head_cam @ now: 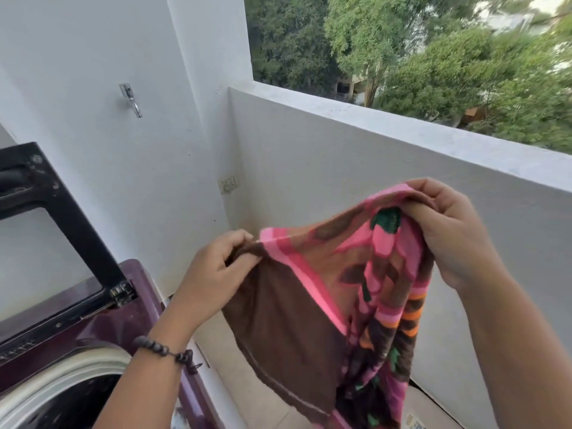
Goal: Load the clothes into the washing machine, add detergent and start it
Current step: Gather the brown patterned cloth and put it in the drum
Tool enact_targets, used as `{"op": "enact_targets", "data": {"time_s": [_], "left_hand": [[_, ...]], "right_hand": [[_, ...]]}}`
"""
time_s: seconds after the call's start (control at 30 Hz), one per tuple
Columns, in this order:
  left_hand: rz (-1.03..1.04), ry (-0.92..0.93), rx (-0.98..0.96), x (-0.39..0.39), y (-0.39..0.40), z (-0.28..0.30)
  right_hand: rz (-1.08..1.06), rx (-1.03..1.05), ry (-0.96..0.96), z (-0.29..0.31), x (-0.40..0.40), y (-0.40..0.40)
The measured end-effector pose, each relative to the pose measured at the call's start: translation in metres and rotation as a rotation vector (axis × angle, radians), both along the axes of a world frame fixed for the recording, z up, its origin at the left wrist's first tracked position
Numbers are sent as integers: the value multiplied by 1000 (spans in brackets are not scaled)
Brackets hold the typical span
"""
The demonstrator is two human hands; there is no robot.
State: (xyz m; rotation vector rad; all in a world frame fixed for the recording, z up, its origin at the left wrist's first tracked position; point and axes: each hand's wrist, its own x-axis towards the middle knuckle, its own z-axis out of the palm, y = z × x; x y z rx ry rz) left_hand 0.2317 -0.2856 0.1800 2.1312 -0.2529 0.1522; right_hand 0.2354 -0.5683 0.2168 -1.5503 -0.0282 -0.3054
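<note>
Brown-and-pink patterned towel (312,292) held up in the air between both hands; left hand (213,274) pinches one top corner, fingers curled on the edge; right hand (448,230) grips the other bunched top edge, slightly higher. Beaded bracelet (168,351) on the left wrist; below and left of the left hand, the washing machine (136,305), maroon body, drum opening (62,382) uncovered; its dark glass lid (55,239) stands raised, up-left of that hand. Nothing lies between towel and drum except the left forearm. Tap (131,99) on the white wall, well above the left hand; socket (228,184) in the corner, above and between the hands. White balcony parapet (402,131) behind the right hand; trees (433,57) beyond it; pale tiled floor (247,382) under the towel. Towel hangs with its long axis vertical, top edge spanning hand to hand, lower end pointing at the floor, to the right of the machine.
</note>
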Motion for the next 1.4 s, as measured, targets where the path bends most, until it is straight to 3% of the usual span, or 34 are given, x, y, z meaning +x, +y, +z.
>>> {"op": "enact_targets", "data": {"time_s": [0.1,0.23,0.3,0.37,0.6,0.7,0.87,1.0,1.17,1.27,1.33,1.4], "left_hand": [[-13,91,-521,-2,-21,18],[-182,184,-911,-6,-62,37],[-284,208,-874,-6,-83,32],[-349,161,-685,-4,-98,21],[-519,185,-252,20,-106,26],[-502,99,-40,33,-110,35],[-334,-70,132,51,-130,46],[-264,-146,-82,64,-148,64],[-161,-299,-467,74,-153,98],[-81,-417,-524,75,-147,117],[-28,-446,-514,76,-144,123],[12,-389,-560,79,-142,120]], "right_hand": [[45,-96,6,-1,-5,11],[227,-234,-15,-5,-13,36],[255,-353,-80,-8,-14,44],[216,-458,-127,-10,-12,44],[79,-578,-78,-13,8,1],[209,-541,-1,-16,19,-12],[452,-271,208,-20,35,-47],[635,-255,209,-29,41,-73],[600,-620,342,-68,59,-91],[522,-734,406,-87,69,-111],[453,-696,387,-91,74,-122],[400,-502,335,-82,76,-126]]}}
